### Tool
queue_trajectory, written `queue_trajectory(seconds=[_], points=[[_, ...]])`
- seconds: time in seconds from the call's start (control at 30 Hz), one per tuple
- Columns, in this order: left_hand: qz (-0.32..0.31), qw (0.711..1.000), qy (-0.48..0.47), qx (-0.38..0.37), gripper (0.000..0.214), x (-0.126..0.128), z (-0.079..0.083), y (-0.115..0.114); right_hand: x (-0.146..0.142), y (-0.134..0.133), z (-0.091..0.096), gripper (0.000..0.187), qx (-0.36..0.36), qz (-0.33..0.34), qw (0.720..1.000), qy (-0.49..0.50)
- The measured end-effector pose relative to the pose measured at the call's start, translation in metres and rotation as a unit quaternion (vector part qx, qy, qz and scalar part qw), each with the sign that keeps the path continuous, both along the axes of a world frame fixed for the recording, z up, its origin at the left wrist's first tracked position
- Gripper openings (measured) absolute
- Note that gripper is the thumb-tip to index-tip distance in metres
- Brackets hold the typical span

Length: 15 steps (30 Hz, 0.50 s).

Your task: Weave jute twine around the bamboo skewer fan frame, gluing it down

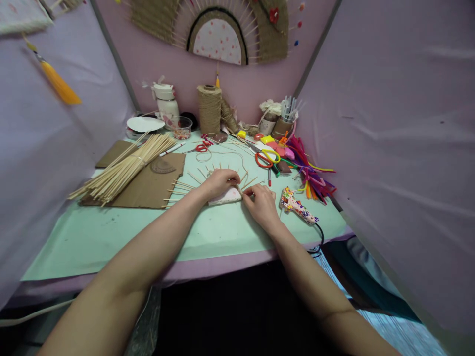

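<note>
On the table lies a small half-round piece (226,197), white with faint pink dots, with thin wooden sticks (181,184) fanning out from its curved edge. My left hand (221,182) reaches over the piece, fingers pinched together at its right side. A thin strand of twine (244,160) loops across the table from behind and runs down to these fingertips. Close by, my right hand (261,203) has its thumb and fingers pinched at the piece's right corner. What sits between the right fingertips is too small to make out. My left hand hides part of the piece.
Left lies a bundle of sticks (129,168) on cardboard (148,190). Right are a patterned glue gun (299,207) with a cord, scissors (264,159) and colourful pipe cleaners (309,170). Behind stand a twine spool (210,111) and a white bottle (166,101). Cloth walls flank the table.
</note>
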State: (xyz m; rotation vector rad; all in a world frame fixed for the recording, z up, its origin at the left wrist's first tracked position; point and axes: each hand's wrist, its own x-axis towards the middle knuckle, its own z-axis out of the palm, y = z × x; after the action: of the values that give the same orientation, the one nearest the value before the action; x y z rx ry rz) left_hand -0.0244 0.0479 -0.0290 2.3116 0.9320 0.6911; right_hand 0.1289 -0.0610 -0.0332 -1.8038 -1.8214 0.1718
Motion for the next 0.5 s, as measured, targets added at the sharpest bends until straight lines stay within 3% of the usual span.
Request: queue_trajectory(seconds=[0.5], points=[[-0.007,0.999,0.022,0.045,0.017,-0.0013,-0.0072,0.0066,-0.0048,-0.0028,-0.0032,0.013,0.006,0.003,1.000,-0.021]])
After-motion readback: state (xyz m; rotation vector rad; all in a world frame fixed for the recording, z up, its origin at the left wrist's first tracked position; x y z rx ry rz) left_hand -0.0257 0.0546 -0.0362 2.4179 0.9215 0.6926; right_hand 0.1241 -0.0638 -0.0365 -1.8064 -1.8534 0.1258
